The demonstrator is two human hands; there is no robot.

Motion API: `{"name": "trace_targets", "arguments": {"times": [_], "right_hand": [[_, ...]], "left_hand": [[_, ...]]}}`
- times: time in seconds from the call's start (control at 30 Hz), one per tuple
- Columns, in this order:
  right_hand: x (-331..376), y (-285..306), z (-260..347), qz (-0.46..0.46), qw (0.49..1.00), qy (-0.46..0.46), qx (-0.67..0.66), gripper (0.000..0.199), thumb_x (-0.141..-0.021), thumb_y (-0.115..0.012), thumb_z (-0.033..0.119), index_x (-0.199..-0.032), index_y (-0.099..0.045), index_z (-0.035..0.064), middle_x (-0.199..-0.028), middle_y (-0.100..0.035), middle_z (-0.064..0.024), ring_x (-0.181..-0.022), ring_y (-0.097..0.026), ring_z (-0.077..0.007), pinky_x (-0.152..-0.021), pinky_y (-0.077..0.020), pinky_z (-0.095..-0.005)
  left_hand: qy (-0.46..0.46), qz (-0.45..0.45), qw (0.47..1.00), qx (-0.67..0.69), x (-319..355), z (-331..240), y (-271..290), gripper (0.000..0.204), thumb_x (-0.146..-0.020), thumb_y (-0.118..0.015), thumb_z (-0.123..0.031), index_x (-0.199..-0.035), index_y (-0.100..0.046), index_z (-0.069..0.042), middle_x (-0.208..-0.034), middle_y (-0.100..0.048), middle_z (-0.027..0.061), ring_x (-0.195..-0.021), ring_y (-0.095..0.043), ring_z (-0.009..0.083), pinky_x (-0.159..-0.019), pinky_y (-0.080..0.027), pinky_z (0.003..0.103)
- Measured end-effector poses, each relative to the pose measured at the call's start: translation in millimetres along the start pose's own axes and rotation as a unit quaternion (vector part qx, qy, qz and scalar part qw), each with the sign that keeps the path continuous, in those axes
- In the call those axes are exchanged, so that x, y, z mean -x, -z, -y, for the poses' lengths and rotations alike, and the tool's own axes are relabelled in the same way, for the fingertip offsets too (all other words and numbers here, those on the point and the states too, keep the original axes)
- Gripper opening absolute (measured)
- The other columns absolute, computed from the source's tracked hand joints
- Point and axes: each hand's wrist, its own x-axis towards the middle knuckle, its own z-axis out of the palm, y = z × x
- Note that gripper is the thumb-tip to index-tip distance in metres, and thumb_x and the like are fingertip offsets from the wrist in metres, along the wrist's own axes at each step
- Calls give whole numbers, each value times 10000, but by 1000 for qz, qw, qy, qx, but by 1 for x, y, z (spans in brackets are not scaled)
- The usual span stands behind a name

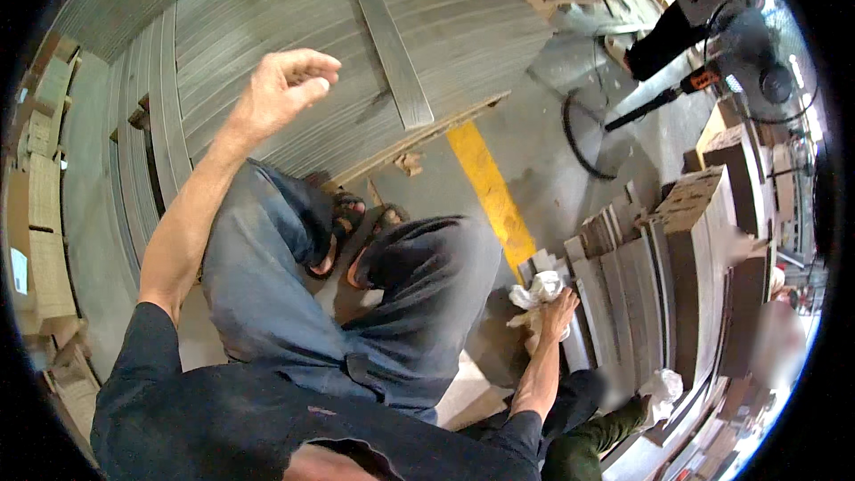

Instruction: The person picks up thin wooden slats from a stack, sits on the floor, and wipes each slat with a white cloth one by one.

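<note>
Right hand [557,315]: palm hidden; grip on white cloth [544,286] indeterminable. Fan [775,85]: blades blurred. Grey strip [385,40]: far end cut off by the view's upper edge.

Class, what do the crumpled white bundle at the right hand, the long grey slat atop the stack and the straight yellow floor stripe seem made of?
Crumpled white bundle: probably soft, matt cloth, given its loose folds; paper is possible.
Long grey slat: perhaps wood composite or plastic; its dull, streaked surface leaves it open.
Straight yellow stripe: likely paint or tape, being flat and evenly coloured.
</note>
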Motion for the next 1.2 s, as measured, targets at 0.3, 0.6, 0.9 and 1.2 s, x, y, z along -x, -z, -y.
{"name": "trace_targets", "arguments": {"times": [0.3,0.6,0.9,1.2], "right_hand": [[-162,189,174,-176,917,290,-209,462,-729,-677,169,-1153,-579,14,-1054,-613,-194,-1003,-573,-387,-874,-467,-460],[-133,462,360,-115,814,401,-404,307,-790,-713,174,-1024,-679,-22,-837,-712,-117,-722,-660,-157,-671,-528,-342],[-135,417,319,-19,576,240,-781,368,-880,-569,64,-1245,-563,15,-1194,-615,-112,-1047,-620,-208,-874,-525,-359],[-117,406,307,-78,613,132,-775,440,-850,-538,192,-1242,-540,-8,-1074,-627,-120,-961,-642,-265,-845,-547,-393]], "left_hand": [[-16,74,991,106,-10,-14,-56,355,-832,-595,-31,-1186,-601,-4,-964,-665,59,-834,-597,90,-674,-499,230],[-294,120,947,38,-41,-91,-164,772,-760,-774,-402,-1335,-466,12,-1266,-551,191,-1153,-538,302,-968,-441,375],[-417,-72,898,117,-84,-36,-209,319,-903,-629,-236,-1158,-590,-48,-1014,-659,112,-969,-610,258,-864,-476,386],[-165,-11,978,130,-69,-52,-179,294,-842,-628,-152,-1059,-507,4,-822,-583,146,-823,-599,292,-738,-475,408]]}}
